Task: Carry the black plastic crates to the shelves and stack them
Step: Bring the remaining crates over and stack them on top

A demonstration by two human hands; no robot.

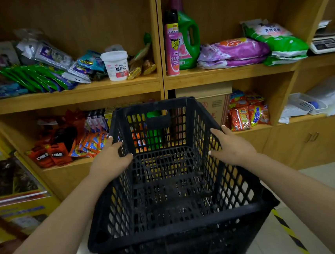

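Black plastic crate (167,180) sits between both hands; left hand (110,159) and right hand (231,147) curl over opposite rims, steadying it before the shelves (162,82).

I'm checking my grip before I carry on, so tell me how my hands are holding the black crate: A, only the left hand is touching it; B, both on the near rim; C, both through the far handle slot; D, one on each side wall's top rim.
D: the left hand grips the left side rim of the black crate and the right hand grips the right side rim.
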